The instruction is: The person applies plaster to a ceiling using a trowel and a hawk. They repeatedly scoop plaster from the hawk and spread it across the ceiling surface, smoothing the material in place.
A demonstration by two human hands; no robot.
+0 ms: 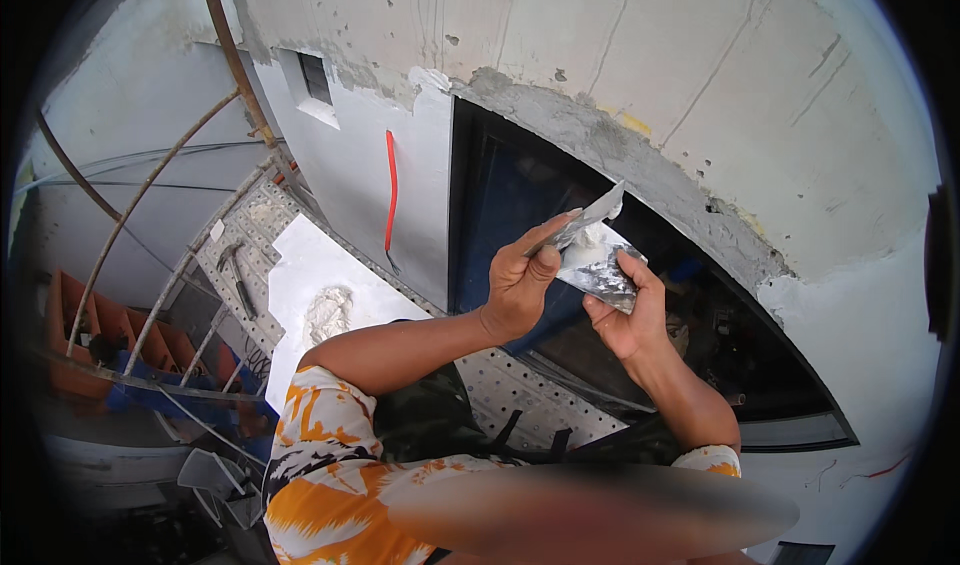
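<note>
My left hand [520, 283] is closed on a flat metal putty blade [592, 215], its thumb pressed against the near side. White putty [582, 253] sits between this blade and a second metal putty blade [607, 283], and some clings to the upper tip of the first. That lower blade is gripped by my right hand [637, 317], fingers on one face and thumb on the other. Both blades are held close together in front of the dark window. Left of my left forearm, a heap of putty [328, 315] lies on a white board [297, 265].
Perforated metal planking [545, 400] runs beneath me, with a hammer [238, 283] on its left end. Curved rusty railing [150, 180] borders the left. Ahead are a dark-framed window [505, 190], rough grey plaster [620, 145] above it, and a red tube [391, 190] with wires.
</note>
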